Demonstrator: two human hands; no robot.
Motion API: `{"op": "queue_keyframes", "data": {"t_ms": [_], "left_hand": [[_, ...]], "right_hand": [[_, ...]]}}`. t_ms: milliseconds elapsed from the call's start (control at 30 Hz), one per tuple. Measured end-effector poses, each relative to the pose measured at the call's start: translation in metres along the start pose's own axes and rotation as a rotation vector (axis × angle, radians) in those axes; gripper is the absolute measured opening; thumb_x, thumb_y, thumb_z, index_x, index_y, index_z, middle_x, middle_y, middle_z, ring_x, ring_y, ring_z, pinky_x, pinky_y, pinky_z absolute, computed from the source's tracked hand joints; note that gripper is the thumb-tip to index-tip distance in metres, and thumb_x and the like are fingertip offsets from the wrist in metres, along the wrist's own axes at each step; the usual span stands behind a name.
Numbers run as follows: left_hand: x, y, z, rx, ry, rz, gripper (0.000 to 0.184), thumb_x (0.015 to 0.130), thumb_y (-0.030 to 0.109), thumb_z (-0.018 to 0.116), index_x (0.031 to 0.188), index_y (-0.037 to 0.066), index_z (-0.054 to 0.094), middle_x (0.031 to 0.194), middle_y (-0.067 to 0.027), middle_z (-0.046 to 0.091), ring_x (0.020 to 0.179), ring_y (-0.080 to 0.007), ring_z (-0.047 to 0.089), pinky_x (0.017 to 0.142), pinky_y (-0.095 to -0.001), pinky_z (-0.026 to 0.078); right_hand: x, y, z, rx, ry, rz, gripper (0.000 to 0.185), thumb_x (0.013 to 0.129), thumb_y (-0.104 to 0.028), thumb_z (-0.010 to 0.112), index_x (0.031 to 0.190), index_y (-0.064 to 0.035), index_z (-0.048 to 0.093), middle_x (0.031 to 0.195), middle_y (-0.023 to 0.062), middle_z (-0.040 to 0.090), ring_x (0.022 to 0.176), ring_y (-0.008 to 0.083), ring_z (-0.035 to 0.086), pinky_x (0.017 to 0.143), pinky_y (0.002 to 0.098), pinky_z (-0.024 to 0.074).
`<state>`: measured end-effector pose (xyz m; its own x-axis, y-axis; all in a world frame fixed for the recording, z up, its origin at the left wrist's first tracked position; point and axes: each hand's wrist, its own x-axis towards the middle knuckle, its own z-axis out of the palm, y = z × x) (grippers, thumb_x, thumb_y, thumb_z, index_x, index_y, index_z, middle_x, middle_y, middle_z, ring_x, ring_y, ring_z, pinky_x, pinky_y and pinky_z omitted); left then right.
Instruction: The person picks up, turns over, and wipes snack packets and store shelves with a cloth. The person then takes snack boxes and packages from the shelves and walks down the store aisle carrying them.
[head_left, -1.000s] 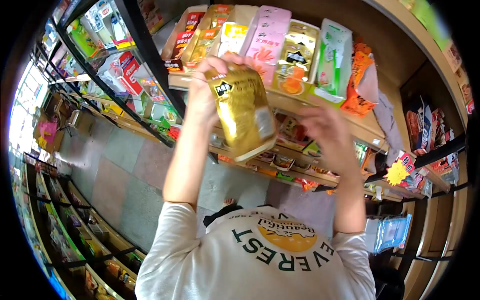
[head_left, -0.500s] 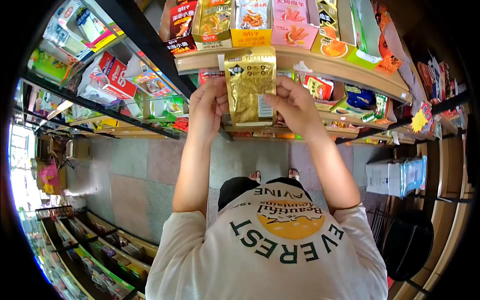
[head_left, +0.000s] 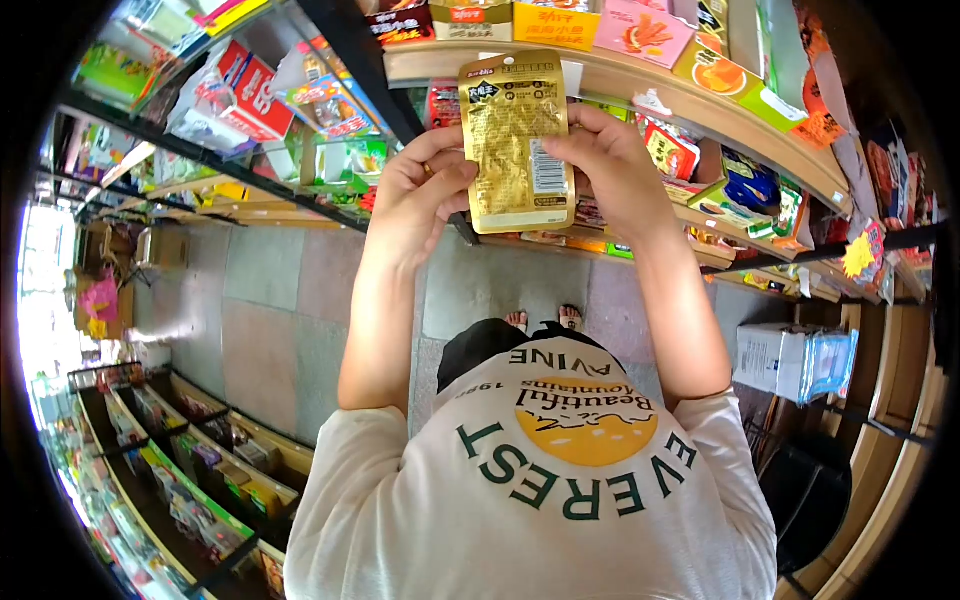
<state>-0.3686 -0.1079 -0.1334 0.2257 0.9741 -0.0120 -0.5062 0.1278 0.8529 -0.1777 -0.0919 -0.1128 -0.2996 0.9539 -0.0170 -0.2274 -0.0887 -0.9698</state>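
Shelving with a wooden edge carries a pink snack box. Before it, a gold foil snack pouch is in mid-air, between both hands. The left hand pinches its left edge, the right hand its right, thumb against the barcode.

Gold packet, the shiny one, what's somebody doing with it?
A person in a white shirt is holding the gold packet up in both hands. The left hand grips one side and the right hand the other, with that thumb by the barcode. The printed side faces the camera. Beyond it, colourful boxes stand on a wooden shelf.
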Motion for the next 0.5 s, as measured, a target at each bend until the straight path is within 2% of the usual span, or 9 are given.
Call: {"op": "queue_keyframes", "data": {"t_ms": [100, 333, 500], "left_hand": [[-0.008, 0.003, 0.002, -0.021, 0.043, 0.036, 0.026, 0.077, -0.006, 0.050, 0.103, -0.004, 0.049, 0.083, -0.0097, 0.060, 0.074, -0.0140, 0.060, 0.064, -0.0250, 0.053], [-0.024, 0.003, 0.019, -0.017, 0.136, 0.108, 0.027, 0.077, -0.006, 0.050, 0.104, -0.003, 0.048, 0.082, -0.0090, 0.060, 0.074, -0.0135, 0.060, 0.064, -0.0247, 0.052], [-0.029, 0.003, 0.038, 0.081, 0.220, 0.174, 0.028, 0.076, -0.007, 0.049, 0.104, -0.003, 0.048, 0.087, -0.0106, 0.061, 0.075, -0.0125, 0.060, 0.063, -0.0238, 0.051]], "right_hand": [[0.003, -0.002, 0.003, 0.026, -0.062, 0.021, 0.023, 0.080, -0.008, 0.052, 0.100, 0.0021, 0.052, 0.084, 0.0065, 0.060, 0.069, 0.0078, 0.058, 0.056, 0.0190, 0.0464], [0.007, -0.007, 0.000, 0.069, -0.179, 0.036, 0.022, 0.079, -0.006, 0.053, 0.099, 0.0029, 0.052, 0.086, 0.0082, 0.060, 0.073, 0.0104, 0.058, 0.061, 0.0210, 0.0475], [0.005, -0.014, -0.008, 0.089, -0.236, 0.049, 0.021, 0.079, -0.006, 0.053, 0.098, 0.0027, 0.052, 0.087, 0.0088, 0.060, 0.075, 0.0111, 0.059, 0.065, 0.0225, 0.0484]]}}
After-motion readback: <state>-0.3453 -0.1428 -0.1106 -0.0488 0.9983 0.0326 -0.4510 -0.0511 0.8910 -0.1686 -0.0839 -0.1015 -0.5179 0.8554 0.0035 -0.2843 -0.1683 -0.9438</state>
